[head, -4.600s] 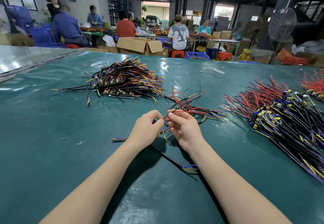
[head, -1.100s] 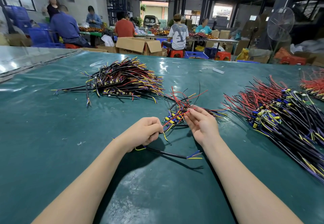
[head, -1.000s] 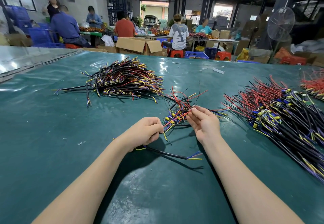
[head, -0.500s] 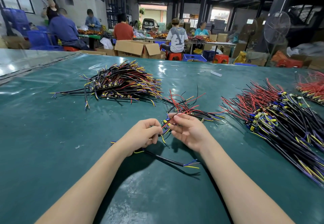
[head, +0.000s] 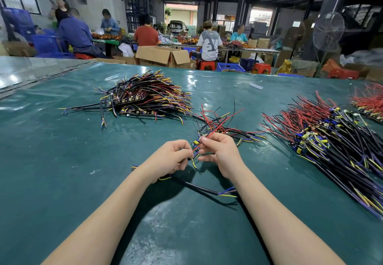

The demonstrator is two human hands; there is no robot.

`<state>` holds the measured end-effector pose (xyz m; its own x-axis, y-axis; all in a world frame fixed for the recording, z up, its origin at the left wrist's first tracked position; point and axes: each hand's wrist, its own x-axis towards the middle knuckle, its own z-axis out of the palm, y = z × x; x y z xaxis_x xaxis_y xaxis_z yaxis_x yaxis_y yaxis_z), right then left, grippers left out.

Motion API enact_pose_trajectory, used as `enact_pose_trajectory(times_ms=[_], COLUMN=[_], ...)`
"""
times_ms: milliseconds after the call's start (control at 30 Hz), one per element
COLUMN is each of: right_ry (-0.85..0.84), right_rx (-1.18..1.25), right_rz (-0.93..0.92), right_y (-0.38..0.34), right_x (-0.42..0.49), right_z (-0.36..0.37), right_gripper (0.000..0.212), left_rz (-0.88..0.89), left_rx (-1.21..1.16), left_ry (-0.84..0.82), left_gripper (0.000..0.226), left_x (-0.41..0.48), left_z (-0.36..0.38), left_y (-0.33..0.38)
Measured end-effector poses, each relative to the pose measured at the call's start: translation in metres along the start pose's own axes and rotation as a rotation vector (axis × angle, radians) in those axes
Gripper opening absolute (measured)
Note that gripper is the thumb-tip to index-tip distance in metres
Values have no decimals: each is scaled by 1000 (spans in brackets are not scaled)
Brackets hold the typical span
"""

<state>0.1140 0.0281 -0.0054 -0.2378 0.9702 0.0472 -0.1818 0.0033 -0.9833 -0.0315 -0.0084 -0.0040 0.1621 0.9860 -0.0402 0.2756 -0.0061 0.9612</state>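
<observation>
Head: hands point(head: 222, 154) on wires point(head: 216, 129), bare mat point(head: 62, 161) around

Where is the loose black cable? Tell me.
Head view, centre: the black cable lies on the green table, just nearer than the left hand and right hand, between them.

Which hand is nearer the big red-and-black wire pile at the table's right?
Right. The right hand, pinching a red wire, is left of the wire pile; the left hand, gripping a black cable, sits farther left, beyond the right hand.
</observation>
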Motion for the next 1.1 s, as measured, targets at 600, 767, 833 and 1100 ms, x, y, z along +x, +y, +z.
enact_pose_trajectory(times_ms=[600,767,833,1100], right_ry=[149,224,274,322], right_rx=[28,156,228,389], right_rz=[-81,-93,-88,-65], right_y=[-2,-4,-6,-12], right_x=[3,4,6,9], right_z=[-8,-13,-19,-31], right_gripper=[25,24,25,20], left_rz=[13,14,16,22], left_rx=[-1,7,11,5], left_ry=[-11,-11,-11,-23], left_gripper=[18,18,18,17], left_x=[-1,-3,-3,-1], left_z=[1,1,1,-1], left_y=[-1,-1,-2,-6])
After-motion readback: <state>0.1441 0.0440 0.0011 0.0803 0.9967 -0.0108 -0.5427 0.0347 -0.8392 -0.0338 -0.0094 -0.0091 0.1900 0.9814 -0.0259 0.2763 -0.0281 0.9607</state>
